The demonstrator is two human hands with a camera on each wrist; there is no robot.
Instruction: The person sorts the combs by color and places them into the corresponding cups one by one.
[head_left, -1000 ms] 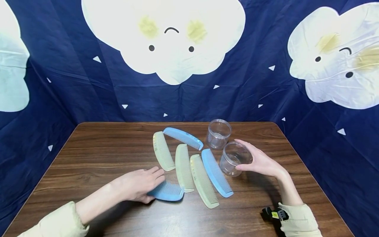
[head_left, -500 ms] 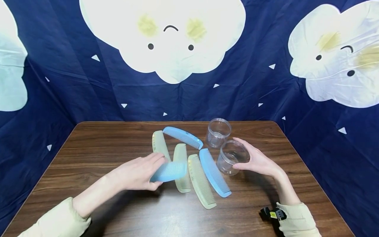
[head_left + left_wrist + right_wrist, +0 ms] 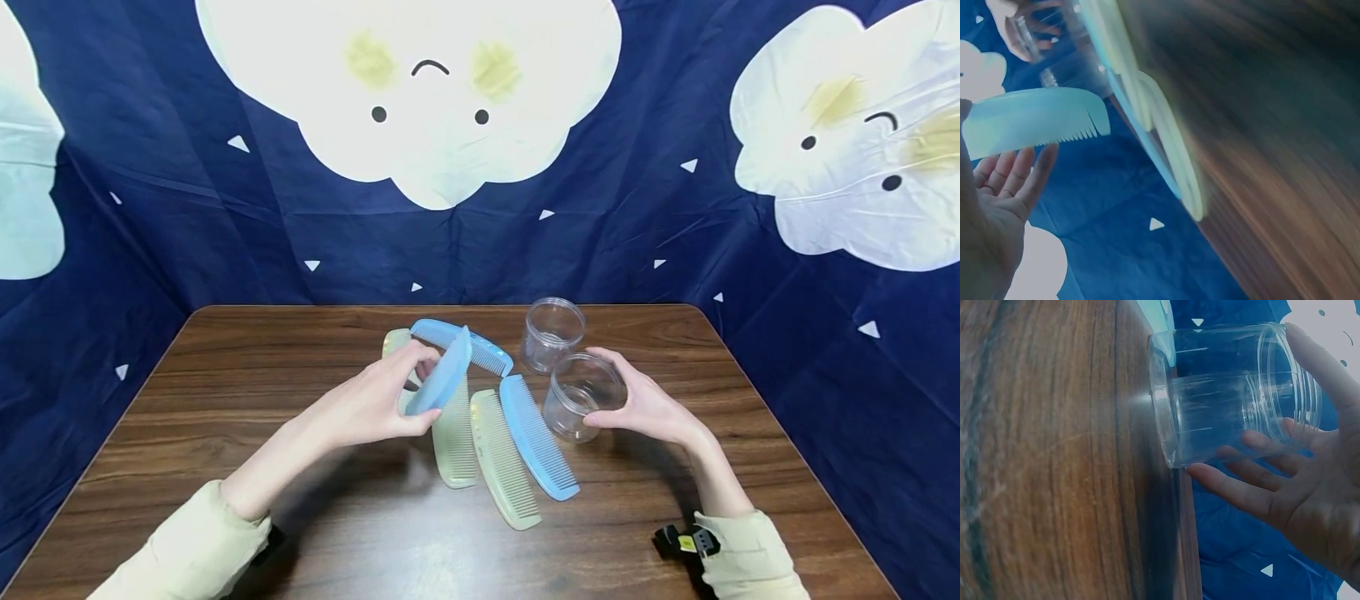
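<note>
while the left hand (image 3: 375, 406) pinches a blue comb (image 3: 447, 377), tilted above the other combs (image 3: 506, 462), i see the right hand (image 3: 647, 404) curved round a clear jar (image 3: 568, 408) upright on the table (image 3: 622, 525).

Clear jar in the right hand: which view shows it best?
The right wrist view: the clear jar appears large and side-on, from base to rim, in the right hand. The head view shows it from above, partly covered; the left wrist view, only small and blurred.
</note>
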